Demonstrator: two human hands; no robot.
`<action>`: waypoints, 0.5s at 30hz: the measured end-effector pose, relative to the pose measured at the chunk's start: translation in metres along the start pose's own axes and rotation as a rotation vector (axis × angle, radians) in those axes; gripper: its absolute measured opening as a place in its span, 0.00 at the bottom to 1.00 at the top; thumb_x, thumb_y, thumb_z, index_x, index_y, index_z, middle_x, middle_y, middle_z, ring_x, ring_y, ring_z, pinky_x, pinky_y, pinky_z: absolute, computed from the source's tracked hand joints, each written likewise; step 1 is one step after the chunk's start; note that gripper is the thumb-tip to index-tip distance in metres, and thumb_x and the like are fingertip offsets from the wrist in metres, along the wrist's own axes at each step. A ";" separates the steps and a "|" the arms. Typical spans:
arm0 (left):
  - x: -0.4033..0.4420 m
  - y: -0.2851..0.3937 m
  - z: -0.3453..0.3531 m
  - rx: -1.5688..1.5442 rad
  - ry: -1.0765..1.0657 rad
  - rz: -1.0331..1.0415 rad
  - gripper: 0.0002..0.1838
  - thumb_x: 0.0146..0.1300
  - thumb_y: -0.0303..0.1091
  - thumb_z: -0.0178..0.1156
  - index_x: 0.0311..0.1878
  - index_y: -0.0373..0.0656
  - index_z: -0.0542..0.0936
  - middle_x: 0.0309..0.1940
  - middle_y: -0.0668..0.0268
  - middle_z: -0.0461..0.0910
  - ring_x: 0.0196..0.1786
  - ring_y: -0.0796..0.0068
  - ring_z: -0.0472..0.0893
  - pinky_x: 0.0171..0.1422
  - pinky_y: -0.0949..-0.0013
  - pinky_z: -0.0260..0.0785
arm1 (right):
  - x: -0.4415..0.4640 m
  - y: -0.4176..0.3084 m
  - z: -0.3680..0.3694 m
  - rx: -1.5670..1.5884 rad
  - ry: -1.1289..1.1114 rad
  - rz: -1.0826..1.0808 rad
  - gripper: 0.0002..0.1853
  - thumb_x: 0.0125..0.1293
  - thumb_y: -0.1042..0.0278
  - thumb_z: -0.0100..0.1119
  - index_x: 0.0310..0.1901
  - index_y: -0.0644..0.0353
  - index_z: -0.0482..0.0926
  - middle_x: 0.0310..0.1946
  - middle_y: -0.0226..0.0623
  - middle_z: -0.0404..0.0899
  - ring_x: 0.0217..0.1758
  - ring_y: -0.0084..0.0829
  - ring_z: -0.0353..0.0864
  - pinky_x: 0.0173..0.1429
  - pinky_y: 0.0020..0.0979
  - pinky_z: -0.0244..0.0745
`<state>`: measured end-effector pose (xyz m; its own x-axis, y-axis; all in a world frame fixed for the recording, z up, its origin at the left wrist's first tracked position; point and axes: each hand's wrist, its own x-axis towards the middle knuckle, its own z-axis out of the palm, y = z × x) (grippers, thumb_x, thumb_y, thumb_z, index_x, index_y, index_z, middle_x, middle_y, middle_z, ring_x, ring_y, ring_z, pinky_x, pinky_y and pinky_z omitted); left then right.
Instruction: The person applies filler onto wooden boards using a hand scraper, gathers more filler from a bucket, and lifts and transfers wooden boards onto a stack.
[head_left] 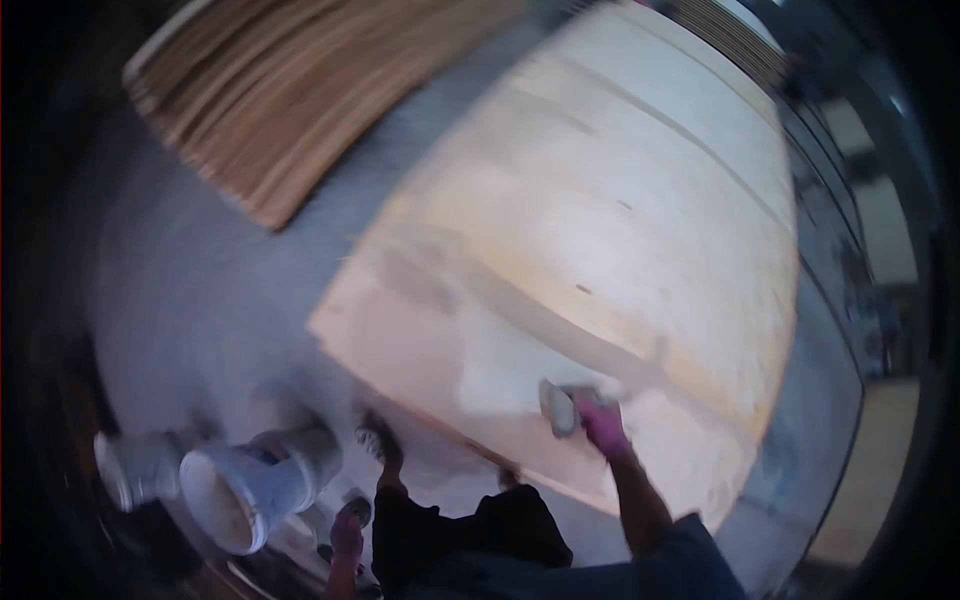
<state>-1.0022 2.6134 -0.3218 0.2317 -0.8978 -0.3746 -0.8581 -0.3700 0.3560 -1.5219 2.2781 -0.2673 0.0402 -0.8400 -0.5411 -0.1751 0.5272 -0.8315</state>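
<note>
A pink glove covers my right hand (604, 428), which is closed on a flat spreading tool (557, 408) at the near part of a large pale wooden panel (640, 200). Wet-looking, darker patches and a band of filler-like material show on the panel around the tool. Low at the left, my left hand (347, 538), also in a pink glove, is beside my leg. Its fingers are wrapped round a small dark object (357, 508), too blurred to name. That hand is near the white buckets.
White buckets (218, 500) stand on the floor at the lower left, one with pale contents. A stack of brown sheets (290, 90) lies at the upper left. Pale boards (885, 230) are along the right side. My feet are at the panel's near edge.
</note>
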 end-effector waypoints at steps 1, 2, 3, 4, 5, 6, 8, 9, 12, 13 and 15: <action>0.018 -0.003 -0.016 -0.095 0.061 -0.066 0.17 0.69 0.38 0.47 0.52 0.40 0.78 0.48 0.50 0.80 0.54 0.45 0.78 0.58 0.50 0.72 | 0.006 -0.002 0.051 0.413 -0.032 0.054 0.16 0.68 0.64 0.56 0.54 0.59 0.80 0.42 0.35 0.84 0.41 0.32 0.85 0.43 0.35 0.81; 0.034 -0.013 -0.028 -0.200 0.110 -0.205 0.18 0.70 0.39 0.47 0.54 0.40 0.78 0.50 0.50 0.80 0.55 0.46 0.78 0.59 0.51 0.72 | 0.004 -0.002 0.107 0.814 -0.059 0.158 0.19 0.68 0.66 0.55 0.59 0.58 0.77 0.45 0.36 0.84 0.43 0.32 0.85 0.44 0.34 0.81; 0.052 -0.023 -0.043 -0.315 0.161 -0.328 0.19 0.71 0.40 0.48 0.56 0.40 0.78 0.51 0.51 0.81 0.56 0.47 0.78 0.60 0.52 0.71 | 0.001 -0.009 0.155 0.455 -0.131 0.011 0.20 0.66 0.66 0.56 0.59 0.59 0.76 0.46 0.38 0.83 0.44 0.33 0.85 0.44 0.35 0.82; 0.069 -0.017 -0.080 -0.370 0.184 -0.403 0.19 0.71 0.41 0.47 0.56 0.40 0.77 0.52 0.50 0.81 0.57 0.46 0.78 0.63 0.54 0.70 | -0.002 -0.021 0.202 0.104 -0.186 -0.170 0.21 0.64 0.67 0.57 0.60 0.59 0.75 0.47 0.40 0.83 0.46 0.33 0.85 0.44 0.36 0.82; 0.083 -0.053 -0.076 -0.411 0.223 -0.390 0.18 0.71 0.41 0.47 0.55 0.40 0.77 0.51 0.50 0.81 0.56 0.46 0.79 0.62 0.54 0.70 | -0.002 -0.038 0.247 -0.238 -0.219 -0.372 0.23 0.63 0.68 0.58 0.60 0.60 0.74 0.48 0.42 0.83 0.47 0.34 0.85 0.44 0.36 0.82; 0.102 -0.092 -0.070 -0.448 0.258 -0.371 0.18 0.71 0.41 0.47 0.55 0.40 0.77 0.51 0.49 0.81 0.55 0.46 0.79 0.61 0.54 0.71 | 0.001 -0.063 0.295 -0.573 -0.230 -0.582 0.24 0.61 0.69 0.60 0.60 0.61 0.73 0.49 0.44 0.82 0.49 0.34 0.86 0.43 0.37 0.83; 0.144 -0.145 -0.094 -0.460 0.266 -0.420 0.17 0.71 0.40 0.48 0.52 0.40 0.77 0.51 0.50 0.81 0.56 0.48 0.79 0.61 0.55 0.71 | 0.025 -0.126 0.400 -0.652 -0.366 -0.368 0.25 0.57 0.69 0.63 0.58 0.62 0.75 0.47 0.45 0.84 0.50 0.33 0.86 0.47 0.35 0.81; 0.155 -0.127 -0.182 -0.450 0.365 -0.413 0.15 0.70 0.39 0.49 0.49 0.40 0.78 0.51 0.49 0.80 0.56 0.48 0.79 0.59 0.57 0.71 | 0.034 -0.144 0.445 -0.636 -0.422 -0.402 0.24 0.58 0.69 0.63 0.58 0.61 0.75 0.46 0.44 0.84 0.49 0.33 0.86 0.49 0.34 0.81; 0.203 -0.194 -0.258 -0.780 0.694 -0.485 0.16 0.71 0.36 0.50 0.55 0.37 0.78 0.52 0.52 0.81 0.56 0.52 0.80 0.60 0.61 0.71 | 0.071 -0.256 0.578 -0.600 -0.616 -0.748 0.23 0.57 0.74 0.64 0.56 0.60 0.77 0.44 0.37 0.84 0.49 0.28 0.84 0.52 0.33 0.79; 0.219 -0.215 -0.282 -0.847 0.722 -0.515 0.17 0.71 0.36 0.51 0.56 0.36 0.77 0.52 0.52 0.81 0.56 0.53 0.80 0.60 0.62 0.71 | 0.069 -0.313 0.614 -0.489 -0.719 -0.556 0.23 0.56 0.76 0.65 0.56 0.60 0.77 0.45 0.35 0.83 0.49 0.26 0.83 0.52 0.32 0.79; 0.275 -0.258 -0.341 -0.988 0.782 -0.563 0.19 0.72 0.36 0.51 0.58 0.34 0.77 0.52 0.52 0.82 0.56 0.55 0.81 0.60 0.62 0.71 | 0.093 -0.370 0.684 -0.311 -0.822 -0.435 0.24 0.60 0.75 0.63 0.60 0.59 0.74 0.49 0.34 0.81 0.52 0.26 0.81 0.56 0.32 0.77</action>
<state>-0.5612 2.3804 -0.2249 0.9123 -0.3499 -0.2129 0.0387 -0.4437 0.8953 -0.7801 2.0926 -0.0958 0.8148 -0.5394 -0.2127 -0.2296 0.0367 -0.9726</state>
